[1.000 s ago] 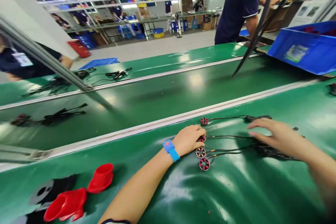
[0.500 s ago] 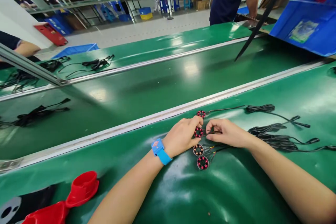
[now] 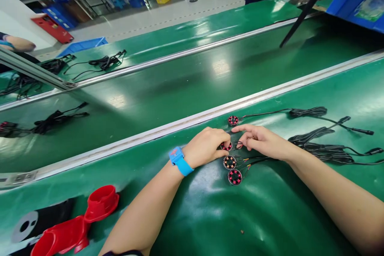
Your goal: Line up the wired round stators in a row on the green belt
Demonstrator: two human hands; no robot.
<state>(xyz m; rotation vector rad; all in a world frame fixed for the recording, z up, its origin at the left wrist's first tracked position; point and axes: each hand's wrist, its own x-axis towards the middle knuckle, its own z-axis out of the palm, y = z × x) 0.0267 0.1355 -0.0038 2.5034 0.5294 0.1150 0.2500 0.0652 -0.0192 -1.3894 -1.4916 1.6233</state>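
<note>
Four-part work lies in a column: ring-shaped motor stators with red or copper windings. My left hand (image 3: pixel 208 146), wearing a blue wristband (image 3: pixel 181 161), has its fingers closed around one stator (image 3: pixel 226 146), partly covering it. My right hand (image 3: pixel 262 140) is just right of it, index finger stretched leftward, the other fingers bent around that stator's thin wires (image 3: pixel 238 143). Above my hands lies another red-wound stator (image 3: pixel 233 121) with its black cable. Below are a copper-coloured stator (image 3: pixel 229 162) and a red one (image 3: pixel 235 177), their wires running right under my right hand.
Bundled black cables (image 3: pixel 318 144) lie at right. Red plastic parts (image 3: pixel 102 202) and a black part with a grey disc (image 3: pixel 25 226) lie front left. A metal rail (image 3: pixel 168 133) borders the conveyor belt (image 3: pixel 168 92). A blue bin (image 3: pixel 357 4) stands back right; a person stands behind.
The view has tilted down a little. My right index finger has straightened out leftward from its pinch. My left fingers now cover more of the stator.
</note>
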